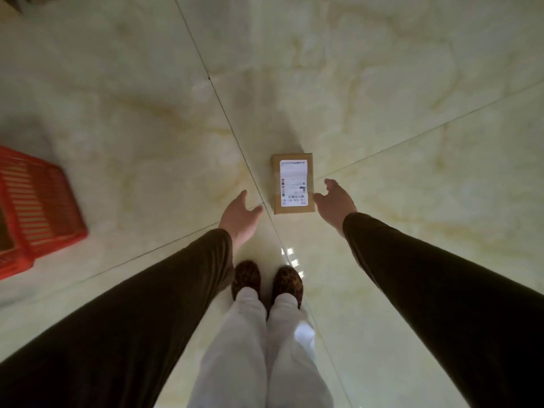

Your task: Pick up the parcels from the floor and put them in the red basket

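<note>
A small brown cardboard parcel (293, 184) with a white shipping label lies flat on the tiled floor, just ahead of my feet. My left hand (240, 217) is open and hovers left of the parcel's near corner, a short gap away. On the other side, my right hand (335, 203) is open too, its fingertips right at the parcel's right edge; contact cannot be told. The red basket (38, 207), a slatted plastic crate, stands on the floor at the far left, partly cut off by the frame edge.
Glossy pale marble floor tiles (382, 98) with dark grout lines stretch all around. My feet in patterned slippers (266, 279) stand together just behind the parcel. A dark object shows in the top left corner.
</note>
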`<state>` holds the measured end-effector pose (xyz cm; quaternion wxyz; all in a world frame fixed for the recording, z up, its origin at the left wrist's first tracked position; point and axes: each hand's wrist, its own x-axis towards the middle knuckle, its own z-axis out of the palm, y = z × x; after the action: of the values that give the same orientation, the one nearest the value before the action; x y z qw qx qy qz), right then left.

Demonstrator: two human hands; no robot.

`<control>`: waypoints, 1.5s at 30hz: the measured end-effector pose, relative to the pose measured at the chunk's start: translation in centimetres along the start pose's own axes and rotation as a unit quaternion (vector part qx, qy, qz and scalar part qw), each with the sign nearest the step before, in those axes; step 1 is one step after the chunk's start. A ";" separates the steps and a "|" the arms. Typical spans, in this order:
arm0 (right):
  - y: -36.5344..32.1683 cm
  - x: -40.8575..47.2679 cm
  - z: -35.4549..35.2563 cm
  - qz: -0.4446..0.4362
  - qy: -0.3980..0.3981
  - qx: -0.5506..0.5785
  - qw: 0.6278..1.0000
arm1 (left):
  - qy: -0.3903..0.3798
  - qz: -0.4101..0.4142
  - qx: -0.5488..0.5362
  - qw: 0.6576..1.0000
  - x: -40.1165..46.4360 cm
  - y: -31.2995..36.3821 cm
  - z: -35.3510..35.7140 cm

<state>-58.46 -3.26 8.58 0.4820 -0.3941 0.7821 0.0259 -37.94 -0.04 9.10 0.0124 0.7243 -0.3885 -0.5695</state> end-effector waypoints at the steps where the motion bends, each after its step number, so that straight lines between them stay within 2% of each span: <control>1: 0.4 1.2 0.3 0.005 -0.006 0.000 1.000 | -0.003 -0.006 -0.011 1.000 1.0 0.1 1.0; 12: 2.7 11.3 4.6 0.041 -0.055 0.028 0.997 | -0.036 -0.047 -0.106 0.993 12.0 -0.4 7.5; 15: 3.1 11.8 5.3 0.045 -0.065 0.073 0.994 | -0.048 -0.022 -0.139 0.989 12.7 -0.3 8.2; 20: 1.6 9.6 5.7 0.015 -0.041 0.103 0.994 | -0.005 -0.008 -0.191 0.982 10.4 -0.4 7.1; 26: -3.9 2.5 5.7 -0.052 -0.038 0.124 0.990 | 0.087 0.010 -0.242 0.966 4.4 -1.1 1.1; 34: -13.6 -8.9 6.8 -0.128 -0.030 0.140 0.981 | 0.174 0.021 -0.336 0.926 -5.5 -2.3 -9.5; 39: -18.6 -14.5 10.7 -0.160 -0.040 0.113 0.980 | 0.212 0.025 -0.379 0.901 -9.8 -5.8 -15.9; 45: -23.0 -20.6 18.3 -0.183 -0.055 0.084 0.978 | 0.224 0.025 -0.403 0.887 -13.7 -13.0 -22.6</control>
<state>-25.68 0.81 22.54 0.5521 -0.4869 0.6683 -0.1072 -12.58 7.30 22.19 0.4038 0.7552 -0.1308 -0.4995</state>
